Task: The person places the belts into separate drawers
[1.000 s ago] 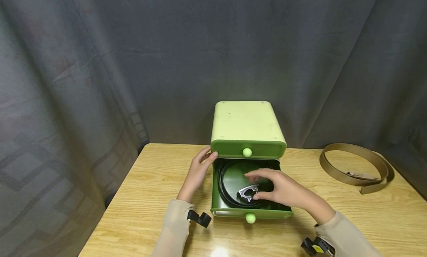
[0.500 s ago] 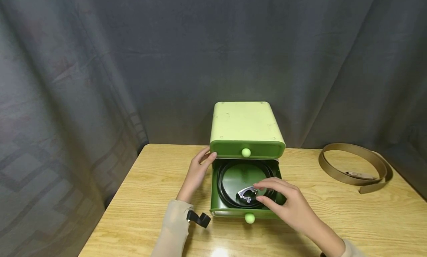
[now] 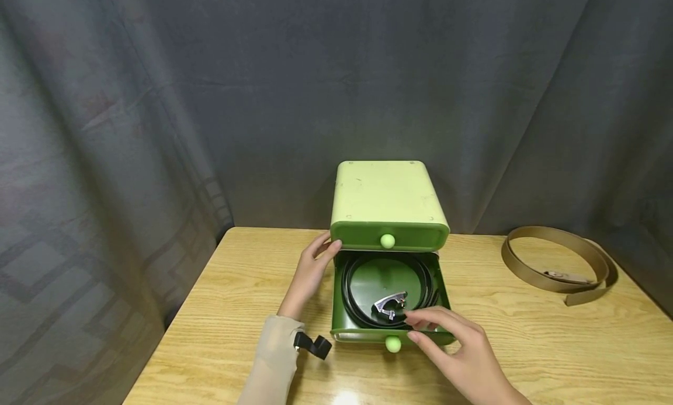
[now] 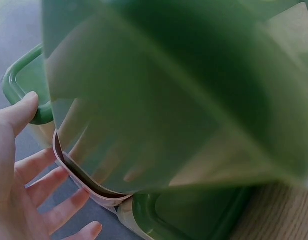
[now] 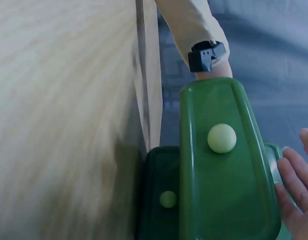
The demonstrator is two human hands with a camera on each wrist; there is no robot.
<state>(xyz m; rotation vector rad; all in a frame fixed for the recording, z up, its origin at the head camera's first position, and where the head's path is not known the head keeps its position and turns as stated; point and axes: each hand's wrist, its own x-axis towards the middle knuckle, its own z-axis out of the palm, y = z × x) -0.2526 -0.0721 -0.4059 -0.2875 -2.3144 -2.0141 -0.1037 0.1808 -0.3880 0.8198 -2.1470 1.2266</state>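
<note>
A dark grey curtain hangs behind a light wooden table (image 3: 252,311), on which stands a small two-drawer green plastic cabinet (image 3: 388,197) with its lower green drawer (image 3: 363,335) pulled out toward six o'clock. A coiled black belt with a silver metal buckle (image 3: 390,305) already lies inside this drawer, so I judge the putting-in is done and only the closing is left, while a brown belt (image 3: 557,265) lies well apart at three o'clock. The left hand (image 3: 311,273) rests with relaxed, straight fingers on the cabinet's side at nine o'clock, and the right hand (image 3: 462,358) holds nothing, its loose fingertips touching the drawer's front rim near the round pale knob (image 3: 392,343).
</note>
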